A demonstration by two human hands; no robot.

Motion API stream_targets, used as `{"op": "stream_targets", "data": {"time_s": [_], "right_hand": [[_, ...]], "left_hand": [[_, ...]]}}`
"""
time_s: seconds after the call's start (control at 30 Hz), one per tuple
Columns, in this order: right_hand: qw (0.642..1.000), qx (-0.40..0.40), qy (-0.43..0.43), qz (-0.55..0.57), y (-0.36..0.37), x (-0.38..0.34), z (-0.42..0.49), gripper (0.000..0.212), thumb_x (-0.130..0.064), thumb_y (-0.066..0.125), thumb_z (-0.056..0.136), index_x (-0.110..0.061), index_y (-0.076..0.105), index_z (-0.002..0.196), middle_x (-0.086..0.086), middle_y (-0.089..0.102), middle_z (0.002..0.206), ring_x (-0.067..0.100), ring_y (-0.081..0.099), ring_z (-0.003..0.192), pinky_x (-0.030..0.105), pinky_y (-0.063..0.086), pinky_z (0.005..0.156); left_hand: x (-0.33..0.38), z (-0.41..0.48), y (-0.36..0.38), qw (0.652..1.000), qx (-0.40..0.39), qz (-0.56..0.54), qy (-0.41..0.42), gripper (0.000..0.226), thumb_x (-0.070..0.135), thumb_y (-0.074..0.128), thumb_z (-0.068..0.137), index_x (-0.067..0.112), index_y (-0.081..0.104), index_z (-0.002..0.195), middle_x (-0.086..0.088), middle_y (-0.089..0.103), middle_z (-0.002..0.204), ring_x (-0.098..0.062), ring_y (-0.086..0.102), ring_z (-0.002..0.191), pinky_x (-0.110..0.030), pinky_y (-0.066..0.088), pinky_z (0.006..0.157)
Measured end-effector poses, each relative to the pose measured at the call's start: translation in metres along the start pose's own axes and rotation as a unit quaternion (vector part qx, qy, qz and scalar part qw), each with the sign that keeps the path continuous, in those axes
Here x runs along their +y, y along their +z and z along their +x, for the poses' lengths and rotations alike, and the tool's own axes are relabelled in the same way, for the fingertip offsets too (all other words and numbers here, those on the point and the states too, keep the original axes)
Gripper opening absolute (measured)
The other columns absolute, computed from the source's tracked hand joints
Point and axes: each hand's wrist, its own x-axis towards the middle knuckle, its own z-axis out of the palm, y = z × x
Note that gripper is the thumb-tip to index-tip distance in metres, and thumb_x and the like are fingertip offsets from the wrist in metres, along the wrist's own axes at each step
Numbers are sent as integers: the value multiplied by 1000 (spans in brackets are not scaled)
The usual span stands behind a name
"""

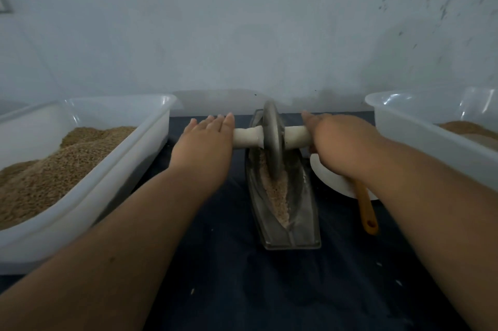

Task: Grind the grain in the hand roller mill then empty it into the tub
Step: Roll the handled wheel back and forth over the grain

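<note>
Dark-covered bench (242, 290) nearest, w/ a few pale specks on it. Both forearms reach fwd over it. Centre: hand roller mill, a long boat-shaped metal trough (304, 222) running near to far, w/ a strip of ground grain (277, 195) along its groove. L of it, touching the bench edge-to-edge, a big clear tub (107, 182) heaped w/ brown grain (54, 163). R of the trough, an orange spoon (365, 209) lies w/ its far end on a white plate (328, 177), partly under the R forearm.

Further on, the metal wheel (272, 136) stands upright in the groove, pale handles either side. Left hand (204, 142) is released, fingers straight, palm pressing the L handle (246, 136). Right hand (339, 142) lies on the R handle (296, 136), one finger pointing fwd; can't tell if the rest wrap it. Far R, a 2nd tub (404, 125) holds finer brown meal (469, 128). Pale wall (242, 20) behind.
</note>
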Motion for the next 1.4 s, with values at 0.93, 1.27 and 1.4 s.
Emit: {"op": "stream_targets", "data": {"time_s": [0.93, 1.27, 1.4], "right_hand": [[997, -30, -57, -51, -22, -3, -10, 10, -24, 60, 93, -23, 52, 99, -4, 51, 77, 13, 50, 67, 29, 32, 51], [975, -141, -138, -99, -75, -9, -40, 30, -53, 62, 88, -25, 66, 98, -8, 63, 79, 7, 51, 63, 22, 29, 48], [975, -149, -143, -76, -92, -3, -50, 32, -62, 63, 82, -33, 64, 95, -8, 63, 75, 5, 58, 66, 22, 35, 52]], "left_hand": [[2, -5, -25, 999, -24, -29, 3, 34, 25, 52, 98, 25, 52, 133, -1, 58, 123, -23, 56, 110, -41, 48, 93], [-2, -35, -67, 992, -56, 79, 85, 27, 50, 65, 84, 37, 62, 107, 10, 57, 86, -14, 59, 82, -30, 42, 66], [-6, -45, -80, 990, -41, 93, 101, 27, 56, 66, 78, 37, 63, 97, 11, 53, 77, -13, 57, 76, -33, 52, 70]]}}
